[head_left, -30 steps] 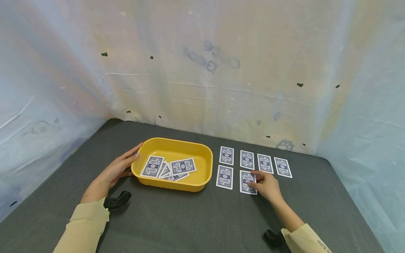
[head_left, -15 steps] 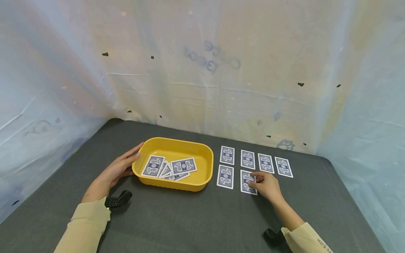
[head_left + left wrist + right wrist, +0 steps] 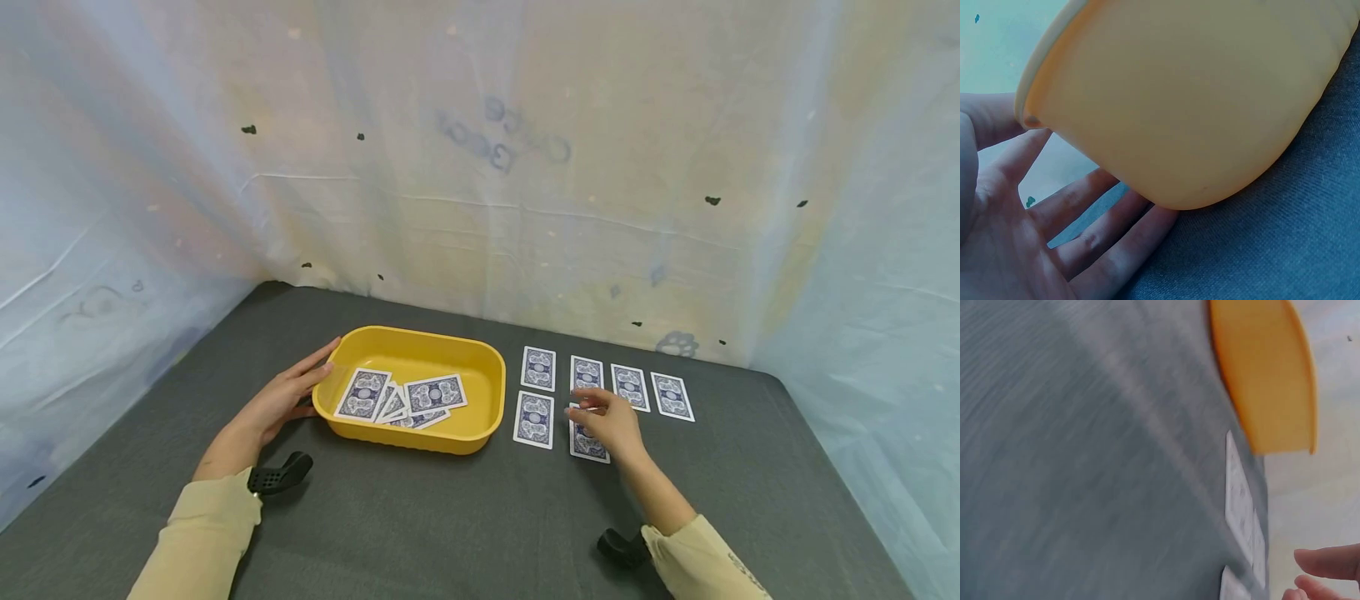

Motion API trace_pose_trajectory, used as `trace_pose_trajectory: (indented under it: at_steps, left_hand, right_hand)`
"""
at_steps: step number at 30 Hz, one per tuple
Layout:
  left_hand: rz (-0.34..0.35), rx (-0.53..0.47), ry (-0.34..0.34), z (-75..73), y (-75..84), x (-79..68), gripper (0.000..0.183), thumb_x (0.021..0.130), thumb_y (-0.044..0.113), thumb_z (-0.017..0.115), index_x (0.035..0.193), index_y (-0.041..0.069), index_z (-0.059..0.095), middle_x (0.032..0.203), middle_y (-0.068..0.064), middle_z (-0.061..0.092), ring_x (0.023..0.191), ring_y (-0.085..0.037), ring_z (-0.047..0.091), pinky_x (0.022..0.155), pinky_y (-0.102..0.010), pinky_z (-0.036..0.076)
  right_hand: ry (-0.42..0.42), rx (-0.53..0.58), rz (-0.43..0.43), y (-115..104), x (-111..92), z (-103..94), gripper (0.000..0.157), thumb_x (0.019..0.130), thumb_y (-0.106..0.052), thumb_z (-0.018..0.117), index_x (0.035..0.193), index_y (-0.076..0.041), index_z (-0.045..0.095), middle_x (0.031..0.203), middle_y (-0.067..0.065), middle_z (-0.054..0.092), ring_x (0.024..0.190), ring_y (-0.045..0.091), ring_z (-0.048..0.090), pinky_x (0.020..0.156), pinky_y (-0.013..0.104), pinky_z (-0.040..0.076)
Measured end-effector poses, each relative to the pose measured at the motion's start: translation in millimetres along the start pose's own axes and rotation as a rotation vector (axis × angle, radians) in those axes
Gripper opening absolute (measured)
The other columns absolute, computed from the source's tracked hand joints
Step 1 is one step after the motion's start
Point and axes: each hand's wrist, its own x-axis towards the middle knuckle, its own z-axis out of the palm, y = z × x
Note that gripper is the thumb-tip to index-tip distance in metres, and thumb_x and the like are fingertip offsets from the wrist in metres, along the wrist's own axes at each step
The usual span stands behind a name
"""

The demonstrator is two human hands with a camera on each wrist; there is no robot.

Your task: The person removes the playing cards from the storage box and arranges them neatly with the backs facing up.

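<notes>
My left hand (image 3: 277, 404) holds the left end of a yellow plastic tray (image 3: 420, 443). In the left wrist view, the thumb is at the rim and the spread fingers (image 3: 1094, 240) lie against the outer wall, their tips partly hidden. Inside the tray lie several overlapping blue-backed playing cards (image 3: 362, 393). My right hand (image 3: 615, 423) hovers over the near-row playing card (image 3: 588, 447), with thumb and forefinger slightly apart and nothing between them. It covers the upper part of that card. In the right wrist view, only fingertips (image 3: 1325, 562) show at the lower right edge.
Left of the right hand lies another face-down card (image 3: 534, 419). Behind stands a row of several more cards, such as the end card (image 3: 672, 397). Dark grey cloth (image 3: 435, 525) covers the table. A pale curtain (image 3: 480, 208) closes off the back and sides.
My right hand has let go of the near-row card's edge and moved up and left over it. The card stays flat in place. The left hand and tray have not moved.
</notes>
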Motion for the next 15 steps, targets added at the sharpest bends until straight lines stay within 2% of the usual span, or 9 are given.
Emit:
trace_pose_trajectory:
  at_steps: [4,7,12,15]
  left_hand:
    - [0.003,0.005,0.0,-1.1,-0.5,-1.0,0.069,0.097,0.055,0.044,0.153,0.039,0.008,0.163,-0.006,-0.002,0.145,-0.044,0.012,0.108,-0.063,0.028]
    - [0.004,0.001,0.0,-1.4,-0.5,-1.9,0.069,0.097,0.055,0.044,0.153,0.038,0.008,0.163,-0.006,-0.002,0.145,-0.044,0.011,0.108,-0.063,0.028]
    - [0.001,-0.003,0.0,-0.6,0.2,-2.2,0.071,0.096,0.056,0.045,0.154,0.037,0.008,0.163,-0.006,-0.001,0.146,-0.043,0.011,0.109,-0.062,0.028]
    - [0.0,-0.001,0.001,0.0,0.8,-1.9,0.071,0.096,0.056,0.045,0.154,0.037,0.008,0.163,-0.006,-0.001,0.146,-0.043,0.01,0.109,-0.063,0.027]
  right_hand:
    - [-0.021,0.107,-0.007,-11.8,3.6,10.8,0.037,0.084,-0.01,0.071,0.118,0.002,0.065,0.105,0.019,0.065,0.076,0.007,0.062,0.066,0.026,0.054]
    - [-0.031,0.167,-0.024,-20.9,6.4,18.6,0.035,0.083,-0.009,0.072,0.116,0.003,0.066,0.102,0.017,0.065,0.079,0.007,0.062,0.07,0.03,0.056]
    - [-0.043,0.199,-0.044,-34.4,9.0,28.4,0.034,0.084,-0.01,0.072,0.115,0.001,0.067,0.1,0.014,0.065,0.076,0.008,0.06,0.07,0.026,0.055]
    - [-0.049,0.219,-0.051,-42.1,9.6,32.8,0.033,0.085,-0.01,0.071,0.115,0.001,0.067,0.1,0.015,0.065,0.078,0.014,0.063,0.073,0.03,0.057]
